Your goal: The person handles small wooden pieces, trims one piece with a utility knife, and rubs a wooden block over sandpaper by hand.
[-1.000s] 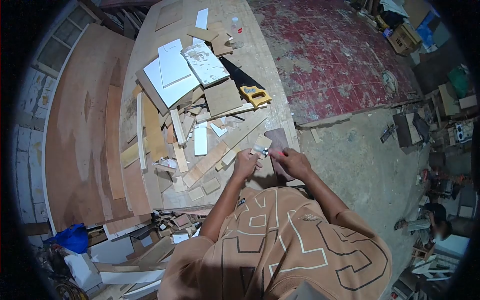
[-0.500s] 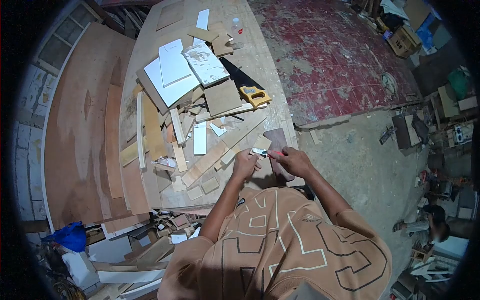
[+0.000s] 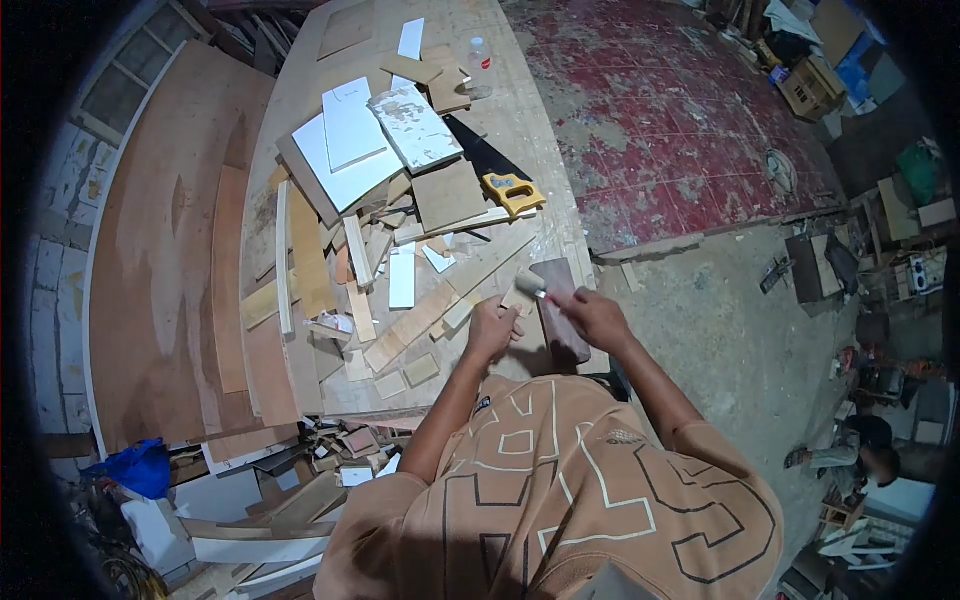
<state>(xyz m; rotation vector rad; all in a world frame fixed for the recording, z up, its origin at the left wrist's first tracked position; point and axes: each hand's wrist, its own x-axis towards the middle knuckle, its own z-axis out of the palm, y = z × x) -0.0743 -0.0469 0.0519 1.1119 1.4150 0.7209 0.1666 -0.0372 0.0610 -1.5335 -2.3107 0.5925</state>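
My right hand (image 3: 600, 318) is closed around a red-handled tool (image 3: 541, 293). The tool's pale grey head is blurred, so its kind is unclear. It hangs over a small light wood piece (image 3: 515, 301). My left hand (image 3: 492, 330) has its fingers curled at the near end of this piece and appears to pinch it; the fingertips are partly hidden. Under the tool and beside my right hand lies a dark reddish-brown board (image 3: 562, 325). Left of my left hand are a long light wood strip (image 3: 412, 325) and small wood blocks (image 3: 422, 369).
On the workbench (image 3: 520, 120) lie a yellow-handled handsaw (image 3: 512, 193), white panels (image 3: 352, 130), wood offcuts and a plastic bottle (image 3: 479, 53). A large plywood sheet (image 3: 165, 260) stands at the left. Another person (image 3: 855, 450) is at the far right.
My right hand has shifted slightly right and up, and the tool's head has swung away from my left fingertips. My left hand has stayed almost still.
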